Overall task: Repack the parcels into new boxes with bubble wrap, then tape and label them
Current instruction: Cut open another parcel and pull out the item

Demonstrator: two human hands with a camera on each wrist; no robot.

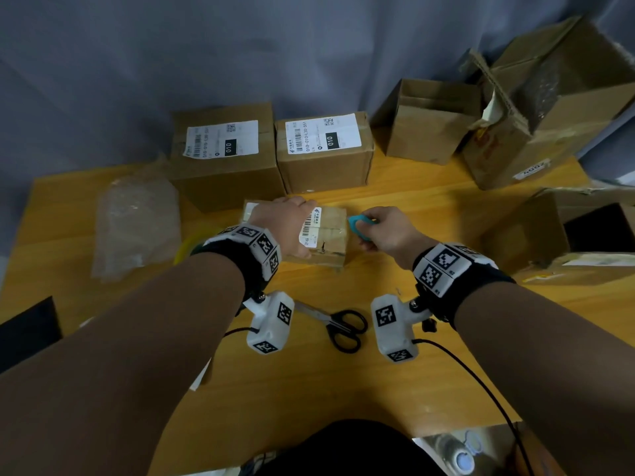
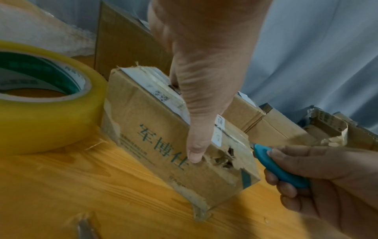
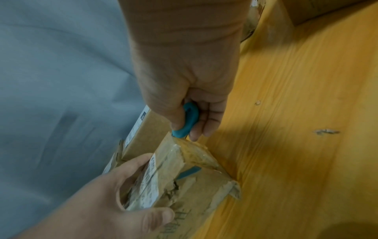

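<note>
Centrally on the desk (image 1: pixel 395 280), the left hand (image 1: pixel 285 225) clamps the damaged parcel (image 1: pixel 328 231) steady; the right hand (image 1: pixel 385 231) grips a teal cutter (image 1: pixel 359 226) at its taped edge, apparently to slit it.

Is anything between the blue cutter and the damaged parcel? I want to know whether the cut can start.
Nothing visible does: the right hand holds the blue cutter with its tip at the damaged parcel, steadied by the left hand.

The left hand (image 1: pixel 287 223) grips the small parcel (image 1: pixel 326 235); tape roll (image 2: pixel 40 100) just left, cutter (image 1: pixel 359 226) at its right end, scissors (image 1: pixel 336 324) nearer.
</note>
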